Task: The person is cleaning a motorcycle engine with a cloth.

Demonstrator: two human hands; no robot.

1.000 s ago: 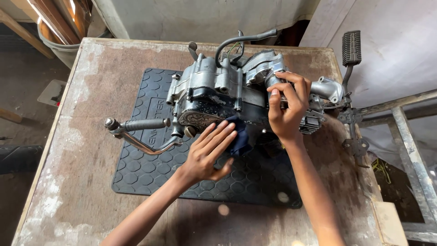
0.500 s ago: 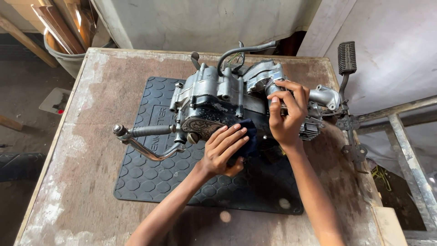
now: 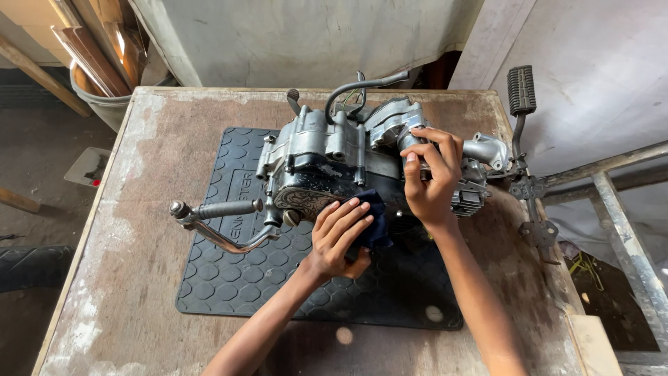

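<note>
We have a small motorcycle engine (image 3: 348, 163) lying on a black rubber mat (image 3: 229, 271) on a worn wooden surface (image 3: 139, 139).

Left hand (image 3: 341, 237): the fingers are extended and pressed flat onto a dark blue cloth (image 3: 372, 223), pinning it against the dark lower side cover of the engine directly beneath the fingertips. The hand is not clenched; it bears on the cloth with the palm side down.

Right hand (image 3: 428, 177): the fingers curl around the grey upper casting on the cylinder end of the engine, gripping it. This hand sits just beyond and to the outside of the left hand.

To the outer side of the left hand, a kick-start lever (image 3: 216, 219) projects from the engine over the mat. Past the right hand, a foot pedal with a ribbed rubber pad (image 3: 522, 90) stands at the edge of the surface, and a curved black hose (image 3: 355, 87) arches over the top of the engine, beyond both hands.

We judge the step in hand to be wiping the side cover, with the right hand steadying the engine. The next move appears to call for firm, even pressure through the cloth, a steady counter-grip on the casting, and care to keep the fingers clear of the lever pivot and the cooling fins.
</note>
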